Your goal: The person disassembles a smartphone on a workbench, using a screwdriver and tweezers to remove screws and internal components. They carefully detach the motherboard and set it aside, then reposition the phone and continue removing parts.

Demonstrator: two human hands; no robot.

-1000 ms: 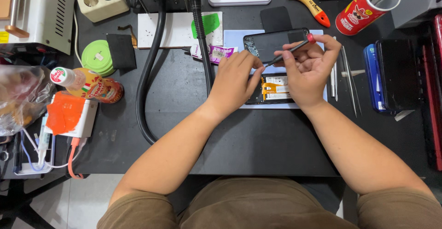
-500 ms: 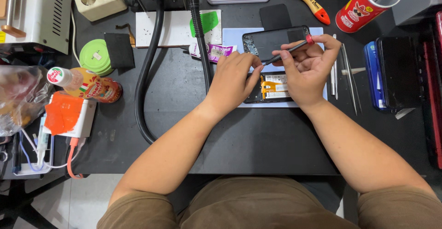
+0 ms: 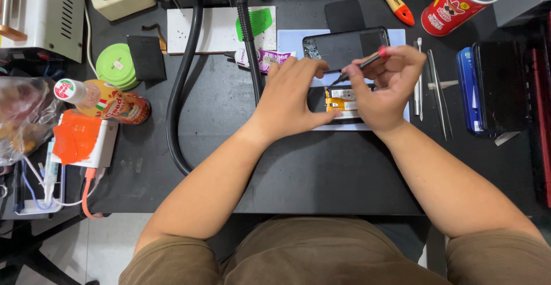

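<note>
Phone: an opened phone (image 3: 340, 102), its orange and yellow parts showing, is laid on a pale blue mat (image 3: 287, 41) at the middle of the black surface (image 3: 321, 170), directly beneath both hands.
Left hand: the left hand (image 3: 290, 98) is pressed flat on the phone's left end, fingers spread, nothing being gripped.
Right hand: the right hand (image 3: 385, 84) is closed around a thin black tool (image 3: 359, 66) with a red end; its tip is pointed down-left at the phone's upper edge.
Panel: a dark panel (image 3: 344, 47) is lain just above the phone, on the mat.
Right of the mat: tweezers (image 3: 439, 90) are lain near the right hand.
</note>
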